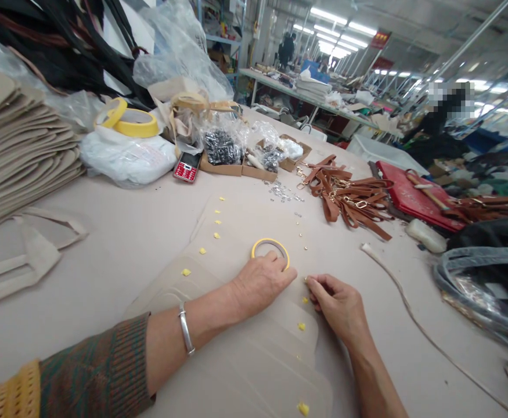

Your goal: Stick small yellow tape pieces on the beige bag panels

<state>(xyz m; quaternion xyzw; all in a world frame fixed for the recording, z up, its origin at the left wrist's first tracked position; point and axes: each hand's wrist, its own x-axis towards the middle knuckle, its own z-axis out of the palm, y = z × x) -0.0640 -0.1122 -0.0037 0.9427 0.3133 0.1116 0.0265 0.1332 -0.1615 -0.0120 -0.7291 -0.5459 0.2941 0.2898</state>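
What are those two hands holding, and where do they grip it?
The right hand pinches something tiny at its fingertips; too small to identify. The left hand rests flat on the beige panels, beside the yellow tape ring, gripping nothing.

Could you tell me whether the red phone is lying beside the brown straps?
No, the red phone lies by the white bag on the left, well apart from the brown straps.

My one view sits on my head, looking forward and down (close) over my worktable [118,244]. It reaches the workshop's far benches [288,87].
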